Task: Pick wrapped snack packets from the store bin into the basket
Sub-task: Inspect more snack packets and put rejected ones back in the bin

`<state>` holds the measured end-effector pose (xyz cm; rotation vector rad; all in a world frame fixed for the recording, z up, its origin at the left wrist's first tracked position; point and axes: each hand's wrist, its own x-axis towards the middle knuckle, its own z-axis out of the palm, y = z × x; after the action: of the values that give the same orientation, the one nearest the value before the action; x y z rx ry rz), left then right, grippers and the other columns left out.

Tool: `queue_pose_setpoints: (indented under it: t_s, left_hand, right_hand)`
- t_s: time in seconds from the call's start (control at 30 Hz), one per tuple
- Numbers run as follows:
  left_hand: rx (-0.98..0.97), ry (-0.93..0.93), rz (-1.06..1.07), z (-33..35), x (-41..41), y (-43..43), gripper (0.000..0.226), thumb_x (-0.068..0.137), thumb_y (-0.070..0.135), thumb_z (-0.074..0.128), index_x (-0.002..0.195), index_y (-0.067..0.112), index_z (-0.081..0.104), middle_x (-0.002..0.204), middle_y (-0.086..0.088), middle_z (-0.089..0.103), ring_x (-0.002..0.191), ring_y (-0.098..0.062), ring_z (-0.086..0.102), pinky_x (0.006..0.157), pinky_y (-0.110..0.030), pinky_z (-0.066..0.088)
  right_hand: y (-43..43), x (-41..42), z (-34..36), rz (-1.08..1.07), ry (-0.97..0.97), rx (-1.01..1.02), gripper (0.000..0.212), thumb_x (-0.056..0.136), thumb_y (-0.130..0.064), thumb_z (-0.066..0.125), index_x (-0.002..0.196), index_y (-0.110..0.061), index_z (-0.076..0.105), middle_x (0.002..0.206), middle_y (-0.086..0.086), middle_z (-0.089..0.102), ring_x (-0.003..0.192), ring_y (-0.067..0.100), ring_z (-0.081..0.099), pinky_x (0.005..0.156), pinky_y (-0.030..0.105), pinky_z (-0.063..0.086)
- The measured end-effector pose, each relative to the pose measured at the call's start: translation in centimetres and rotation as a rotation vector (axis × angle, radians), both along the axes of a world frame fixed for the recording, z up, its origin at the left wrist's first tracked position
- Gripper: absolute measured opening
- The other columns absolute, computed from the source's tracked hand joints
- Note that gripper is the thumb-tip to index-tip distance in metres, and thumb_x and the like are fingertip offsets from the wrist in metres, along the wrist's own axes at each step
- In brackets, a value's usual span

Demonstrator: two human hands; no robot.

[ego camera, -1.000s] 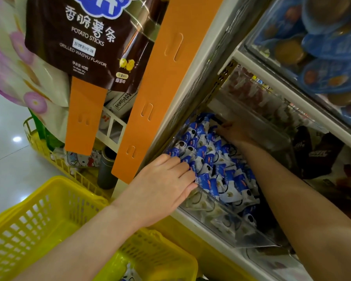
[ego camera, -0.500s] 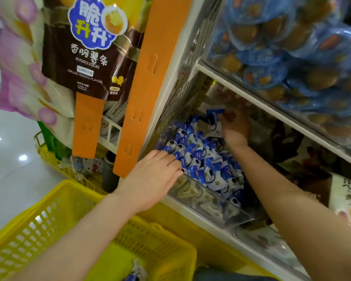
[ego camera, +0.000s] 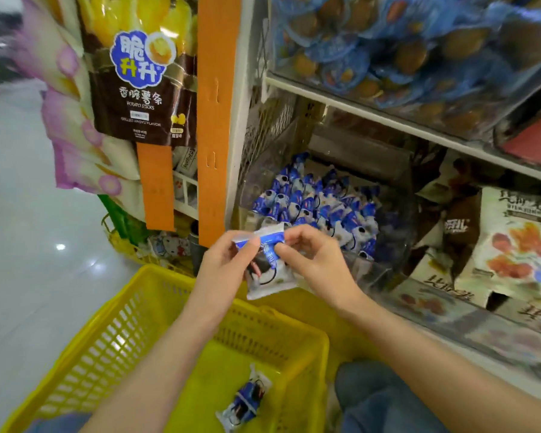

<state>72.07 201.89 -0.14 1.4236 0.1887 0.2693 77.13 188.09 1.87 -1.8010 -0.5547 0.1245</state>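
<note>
A blue-and-white wrapped snack packet (ego camera: 267, 273) hangs in the air in front of the shelf, above the far rim of the yellow basket (ego camera: 144, 326). My left hand (ego camera: 225, 270) pinches its upper left edge and my right hand (ego camera: 313, 260) pinches its upper right edge. Behind them, a clear store bin (ego camera: 384, 270) on the lower shelf holds a heap of several like packets (ego camera: 319, 207). One packet (ego camera: 244, 401) lies on the basket's floor.
An orange upright strip (ego camera: 214, 120) and a hanging brown potato-stick bag (ego camera: 141, 82) stand left of the bin. The upper shelf (ego camera: 419, 126) carries blue-wrapped cakes. Printed snack bags (ego camera: 512, 245) sit right of the bin. My denim-clad knee (ego camera: 381, 398) is beside the basket.
My right hand has come out of the bin with a packet. My left hand left the bin's front edge and now holds the same packet. The view tilted down toward the basket.
</note>
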Motion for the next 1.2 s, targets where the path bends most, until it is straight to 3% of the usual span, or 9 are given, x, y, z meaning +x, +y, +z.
queue_pose_setpoints:
  t_s: [0.17,0.37,0.53,0.67,0.73,0.83,0.93,1.03,1.2]
  left_hand:
    - [0.073,0.066,0.046,-1.4,-0.6,0.0,0.022,0.091,0.018,0.056,0.073,0.029,0.062,0.071,0.002,0.065,0.069,-0.015,0.061,0.06,-0.028,0.046]
    - [0.123,0.052,0.023,-2.3,-0.7,-0.7,0.019,0.091,0.015,0.055,0.076,0.025,0.061,0.066,0.013,0.066,0.063,0.001,0.062,0.054,-0.012,0.047]
    - [0.117,0.025,0.04,-2.3,-0.7,-0.6,0.022,0.091,0.018,0.055,0.07,0.019,0.06,0.062,0.008,0.064,0.063,-0.003,0.063,0.053,-0.012,0.046]
    - [0.04,0.094,0.018,-2.2,-0.9,-0.9,0.022,0.092,0.018,0.054,0.071,0.018,0.061,0.06,0.009,0.065,0.06,-0.001,0.063,0.047,-0.01,0.043]
    - [0.011,0.119,-0.016,-2.2,-1.0,-0.9,0.019,0.092,0.022,0.054,0.076,0.02,0.063,0.063,0.01,0.067,0.061,0.001,0.064,0.046,-0.01,0.043]
    - [0.052,0.167,-0.113,-1.9,-1.1,-0.5,0.008,0.085,0.033,0.062,0.091,0.027,0.064,0.079,0.012,0.071,0.073,0.001,0.066,0.054,-0.01,0.047]
    - [0.08,0.215,-0.072,-1.8,-1.1,-0.2,0.03,0.075,0.024,0.074,0.101,0.026,0.059,0.085,0.01,0.071,0.072,-0.001,0.068,0.053,-0.015,0.05]
    - [-0.031,0.135,0.06,-1.3,-1.0,0.1,0.026,0.077,0.017,0.072,0.101,0.021,0.062,0.086,0.006,0.074,0.076,-0.006,0.07,0.057,-0.017,0.053]
    - [0.134,0.026,0.169,-1.1,-1.2,0.6,0.008,0.085,0.02,0.064,0.086,0.027,0.067,0.081,0.009,0.072,0.076,-0.005,0.067,0.065,-0.024,0.055]
  right_hand:
    - [0.1,-0.6,-2.2,0.069,0.116,-0.023,0.016,0.089,-0.012,0.058,0.102,-0.019,0.054,0.091,-0.002,0.06,0.085,0.01,0.057,0.08,0.033,0.05]
    - [0.4,-0.3,-3.0,0.002,0.155,0.035,0.02,0.087,-0.005,0.061,0.073,-0.019,0.062,0.069,-0.001,0.062,0.064,0.01,0.054,0.063,0.025,0.047]
    - [0.2,-0.5,-2.8,-0.001,-0.123,-0.126,0.002,0.083,-0.018,0.068,0.081,-0.019,0.067,0.069,-0.016,0.06,0.062,-0.002,0.054,0.06,0.011,0.042]
    - [-0.4,-0.8,-2.6,-0.007,-0.503,-0.336,0.01,0.085,-0.023,0.064,0.088,-0.015,0.069,0.08,-0.005,0.062,0.076,0.009,0.058,0.068,0.031,0.052]
    - [-0.5,-0.8,-2.6,-0.02,-0.531,-0.334,0.009,0.085,-0.022,0.064,0.088,-0.016,0.07,0.081,-0.006,0.063,0.075,0.005,0.056,0.068,0.024,0.05]
    - [-0.4,-0.8,-2.6,-0.117,-0.369,-0.208,0.004,0.086,-0.017,0.064,0.087,-0.015,0.068,0.08,-0.006,0.063,0.074,0.002,0.057,0.068,0.011,0.044]
    - [-0.5,-0.6,-2.2,-0.218,-0.109,-0.059,0.005,0.088,-0.015,0.06,0.084,-0.017,0.061,0.077,-0.003,0.064,0.075,0.014,0.064,0.067,0.03,0.056]
    - [-0.7,-0.5,-1.7,-0.212,0.105,0.089,0.007,0.089,-0.009,0.058,0.086,-0.015,0.056,0.083,0.009,0.066,0.075,0.022,0.068,0.062,0.031,0.058]
    - [-0.8,-0.8,-2.2,0.073,0.271,-0.231,0.039,0.075,-0.001,0.071,0.107,-0.011,0.051,0.092,0.011,0.069,0.079,0.018,0.068,0.07,0.032,0.058]
